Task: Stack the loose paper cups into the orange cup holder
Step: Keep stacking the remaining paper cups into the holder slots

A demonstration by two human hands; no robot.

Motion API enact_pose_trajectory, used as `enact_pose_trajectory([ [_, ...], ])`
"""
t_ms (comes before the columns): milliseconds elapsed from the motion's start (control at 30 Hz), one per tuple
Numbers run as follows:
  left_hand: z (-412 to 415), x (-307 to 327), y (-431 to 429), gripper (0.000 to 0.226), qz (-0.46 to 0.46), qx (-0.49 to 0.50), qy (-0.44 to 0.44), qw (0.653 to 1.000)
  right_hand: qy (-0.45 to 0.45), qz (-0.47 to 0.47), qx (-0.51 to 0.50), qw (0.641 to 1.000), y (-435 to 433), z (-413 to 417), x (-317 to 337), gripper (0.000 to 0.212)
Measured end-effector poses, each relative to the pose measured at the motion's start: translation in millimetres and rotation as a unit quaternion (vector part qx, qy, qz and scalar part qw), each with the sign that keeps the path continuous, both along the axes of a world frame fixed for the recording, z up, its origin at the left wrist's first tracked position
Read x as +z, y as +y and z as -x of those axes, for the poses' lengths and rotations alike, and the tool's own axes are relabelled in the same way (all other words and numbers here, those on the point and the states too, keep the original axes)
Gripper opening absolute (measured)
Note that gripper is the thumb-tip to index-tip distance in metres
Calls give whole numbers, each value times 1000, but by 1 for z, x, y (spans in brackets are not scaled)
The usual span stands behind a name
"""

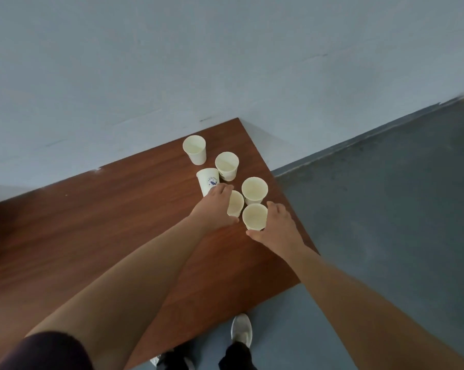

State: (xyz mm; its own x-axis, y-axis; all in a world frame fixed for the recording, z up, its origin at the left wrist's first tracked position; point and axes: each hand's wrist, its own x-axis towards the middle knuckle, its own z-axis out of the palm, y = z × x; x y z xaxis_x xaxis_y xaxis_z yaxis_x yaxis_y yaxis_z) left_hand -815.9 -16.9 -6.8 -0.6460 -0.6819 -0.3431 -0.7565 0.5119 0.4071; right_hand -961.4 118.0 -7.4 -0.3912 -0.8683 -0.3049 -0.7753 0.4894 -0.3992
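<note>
The fingers of the right hand are curling round the right side of the nearest cup, with the thumb pressing its near side, so this hand is gripping the cup, which is sitting mouth up. Just to the left, the fingers of the left hand are wrapping over the far side of the half-hidden cup while the thumb is closing in beneath it. This hand is holding that cup, whose left side is lying out of sight behind the palm.

The left fingertips are lying against the base of the printed cup, which is standing mouth down. Just beyond the right fingers the open cup is standing mouth up. Farther out are the fifth cup and, farthest from both hands, the corner cup, both mouth up.

All six are sitting near the far right corner of the brown wooden worktop, which is meeting the pale wall. Grey floor is showing to the right of the right hand, and a white shoe below.
</note>
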Motion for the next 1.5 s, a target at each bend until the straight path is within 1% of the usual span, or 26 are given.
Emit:
enact_pose_trajectory([
  [67, 0, -10, -4, 92, 11, -23, -10, 1000, 12, 8, 7, 1000, -8, -1, -7, 95],
  [167, -1, -19, -4, 82, 31, -26, 5, 999, 30, 18, 18, 999, -12, -2, -18, 89],
  [233, -1, -22, -2, 81, 49, -30, 3, 998, 41, 24, 30, 998, -9, -1, -25, 84],
  [367, -8, -23, 0, 79, 40, -26, -7, 999, 41, 35, 43, 998, -6, -3, -28, 75],
  [433, -18, -20, 2, 78, 28, -9, -1, 1000, 21, 40, 43, 998, -6, -7, -23, 73],
  [600, -65, 7, 5, 77, 29, 46, 36, 998, -60, 44, 64, 995, -17, -32, 12, 77],
  [667, -94, 25, 4, 75, 45, 77, 53, 995, -65, 51, 82, 993, -29, -52, 32, 76],
  [767, -150, 53, -1, 76, 69, 135, 61, 987, -69, 70, 126, 987, -53, -95, 59, 83],
  [833, -193, 72, -2, 78, 87, 181, 62, 978, -68, 81, 160, 981, -69, -129, 77, 81],
  [900, -242, 89, -1, 79, 105, 234, 67, 964, -75, 101, 187, 974, -84, -166, 94, 78],
  [1000, -316, 109, 7, 78, 134, 307, 75, 939, -95, 132, 223, 961, -105, -226, 115, 80],
  [1100, -390, 126, 18, 79, 143, 375, 72, 913, -108, 150, 257, 949, -121, -290, 131, 80],
  [1233, -481, 132, 34, 76, 143, 449, 82, 878, -129, 151, 299, 933, -132, -377, 138, 77],
  [1367, -558, 130, 34, 70, 138, 500, 83, 851, -137, 140, 332, 923, -141, -456, 135, 77],
  [1500, -617, 124, 10, 69, 139, 521, 98, 836, -134, 133, 343, 920, -159, -517, 129, 77],
])
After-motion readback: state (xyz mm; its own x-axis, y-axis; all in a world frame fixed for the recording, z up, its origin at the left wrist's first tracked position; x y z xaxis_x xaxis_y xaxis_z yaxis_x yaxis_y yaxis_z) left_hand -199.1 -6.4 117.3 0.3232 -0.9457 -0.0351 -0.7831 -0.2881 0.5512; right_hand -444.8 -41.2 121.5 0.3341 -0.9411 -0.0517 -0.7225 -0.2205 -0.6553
